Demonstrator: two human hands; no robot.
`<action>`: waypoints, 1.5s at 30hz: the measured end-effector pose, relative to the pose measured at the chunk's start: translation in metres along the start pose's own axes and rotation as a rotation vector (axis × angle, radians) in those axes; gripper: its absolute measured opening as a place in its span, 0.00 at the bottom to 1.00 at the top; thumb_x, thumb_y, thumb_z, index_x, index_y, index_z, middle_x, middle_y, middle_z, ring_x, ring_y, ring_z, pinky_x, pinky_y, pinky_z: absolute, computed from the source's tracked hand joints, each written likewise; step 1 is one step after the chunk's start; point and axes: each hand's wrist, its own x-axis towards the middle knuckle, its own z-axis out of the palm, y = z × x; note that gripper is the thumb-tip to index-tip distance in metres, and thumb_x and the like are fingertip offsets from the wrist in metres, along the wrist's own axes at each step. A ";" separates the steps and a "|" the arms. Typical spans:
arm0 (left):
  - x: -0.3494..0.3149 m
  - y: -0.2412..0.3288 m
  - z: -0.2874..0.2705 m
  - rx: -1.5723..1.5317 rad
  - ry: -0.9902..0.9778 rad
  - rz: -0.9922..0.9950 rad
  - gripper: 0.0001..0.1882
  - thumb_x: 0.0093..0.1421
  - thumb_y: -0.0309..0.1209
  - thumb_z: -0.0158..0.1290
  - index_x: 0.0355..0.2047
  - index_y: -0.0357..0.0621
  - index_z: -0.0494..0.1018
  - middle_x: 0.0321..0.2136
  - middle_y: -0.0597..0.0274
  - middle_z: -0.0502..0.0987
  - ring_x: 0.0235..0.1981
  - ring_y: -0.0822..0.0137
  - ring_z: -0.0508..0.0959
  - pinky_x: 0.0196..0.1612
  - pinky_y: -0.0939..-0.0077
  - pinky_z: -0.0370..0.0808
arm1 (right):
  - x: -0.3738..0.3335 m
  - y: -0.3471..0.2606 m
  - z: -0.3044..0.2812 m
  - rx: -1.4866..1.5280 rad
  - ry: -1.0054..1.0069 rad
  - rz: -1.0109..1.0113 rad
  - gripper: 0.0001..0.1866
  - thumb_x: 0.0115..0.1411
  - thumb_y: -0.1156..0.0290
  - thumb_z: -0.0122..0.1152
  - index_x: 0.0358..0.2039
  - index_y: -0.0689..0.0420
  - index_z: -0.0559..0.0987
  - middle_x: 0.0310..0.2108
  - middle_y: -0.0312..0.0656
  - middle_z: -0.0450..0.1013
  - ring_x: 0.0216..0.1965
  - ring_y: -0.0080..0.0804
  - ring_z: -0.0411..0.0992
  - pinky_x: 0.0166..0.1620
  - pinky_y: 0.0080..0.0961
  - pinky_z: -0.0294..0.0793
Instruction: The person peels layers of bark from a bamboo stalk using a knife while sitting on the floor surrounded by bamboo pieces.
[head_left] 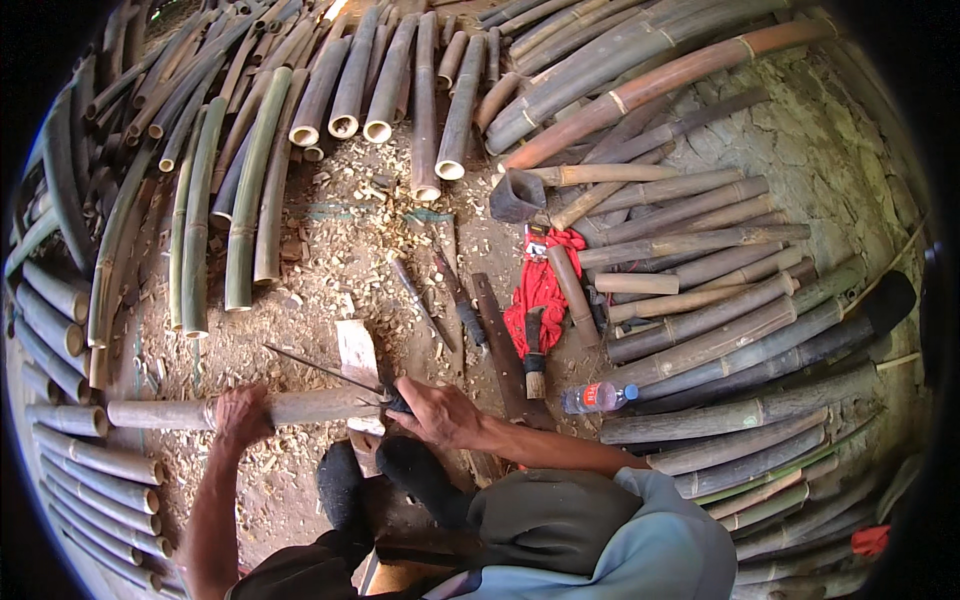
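Note:
A bamboo tube lies crosswise in front of me, its right end over a pale wooden board. My left hand is wrapped round the middle of the tube. In my right hand is the dark handle of a knife, closed in the fingers at the tube's right end. Its long thin blade slants up and leftward above the tube. Whether the edge touches the bamboo, I cannot tell. My feet in dark socks are just below the board.
Wood chips cover the ground. Bamboo tubes lie stacked at the back, left and right. Several hand tools lie ahead; beside them are a red cloth bearing another knife, a water bottle and a dark container.

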 end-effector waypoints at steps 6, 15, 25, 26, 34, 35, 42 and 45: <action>-0.006 0.014 -0.010 0.067 0.025 -0.076 0.16 0.41 0.32 0.64 0.32 0.50 0.75 0.32 0.54 0.82 0.37 0.51 0.83 0.41 0.54 0.79 | 0.016 -0.009 -0.011 -0.071 -0.272 0.186 0.19 0.68 0.58 0.55 0.45 0.62 0.66 0.27 0.61 0.77 0.30 0.64 0.78 0.33 0.57 0.77; -0.003 0.013 -0.014 0.110 0.027 0.031 0.18 0.41 0.35 0.67 0.34 0.48 0.76 0.30 0.53 0.82 0.33 0.54 0.83 0.36 0.57 0.79 | -0.002 0.032 0.022 -0.087 -0.253 0.178 0.20 0.65 0.57 0.58 0.44 0.61 0.66 0.27 0.60 0.77 0.32 0.63 0.78 0.34 0.53 0.76; -0.003 0.019 -0.018 0.105 -0.050 -0.023 0.18 0.44 0.35 0.67 0.35 0.46 0.76 0.31 0.56 0.82 0.37 0.56 0.83 0.44 0.58 0.79 | 0.032 0.007 -0.003 0.101 0.056 0.138 0.20 0.68 0.57 0.57 0.48 0.59 0.68 0.32 0.59 0.77 0.32 0.61 0.78 0.33 0.53 0.76; -0.003 0.019 -0.018 0.105 -0.038 -0.012 0.18 0.44 0.35 0.67 0.34 0.46 0.76 0.32 0.56 0.82 0.38 0.56 0.83 0.45 0.58 0.78 | 0.034 0.017 0.001 0.081 0.085 0.137 0.20 0.67 0.57 0.58 0.49 0.59 0.68 0.32 0.58 0.77 0.32 0.61 0.78 0.33 0.52 0.76; -0.027 0.007 0.025 0.124 0.461 0.031 0.21 0.44 0.28 0.62 0.41 0.45 0.73 0.36 0.55 0.78 0.42 0.56 0.78 0.50 0.53 0.71 | 0.043 0.047 0.047 0.018 0.120 0.171 0.31 0.62 0.63 0.62 0.61 0.65 0.65 0.46 0.63 0.71 0.43 0.61 0.74 0.45 0.52 0.75; -0.029 0.012 0.027 0.092 0.449 -0.009 0.24 0.43 0.27 0.62 0.44 0.45 0.73 0.41 0.53 0.76 0.47 0.54 0.76 0.53 0.52 0.70 | 0.044 0.050 0.051 -0.059 0.155 0.125 0.31 0.62 0.65 0.63 0.61 0.65 0.66 0.48 0.61 0.70 0.48 0.58 0.73 0.50 0.51 0.73; -0.087 0.071 0.031 -0.600 0.767 -0.482 0.37 0.42 0.26 0.65 0.55 0.38 0.64 0.51 0.46 0.65 0.54 0.50 0.68 0.59 0.51 0.69 | 0.058 -0.008 0.025 -0.045 0.259 -0.124 0.34 0.60 0.63 0.65 0.62 0.65 0.66 0.53 0.58 0.67 0.53 0.52 0.68 0.56 0.51 0.66; -0.079 0.066 0.038 -1.584 0.813 -0.750 0.31 0.53 0.32 0.64 0.53 0.35 0.63 0.46 0.48 0.70 0.47 0.56 0.74 0.52 0.53 0.75 | 0.057 -0.013 0.045 -0.045 0.177 -0.183 0.36 0.58 0.59 0.67 0.62 0.65 0.67 0.53 0.57 0.65 0.53 0.50 0.67 0.56 0.53 0.65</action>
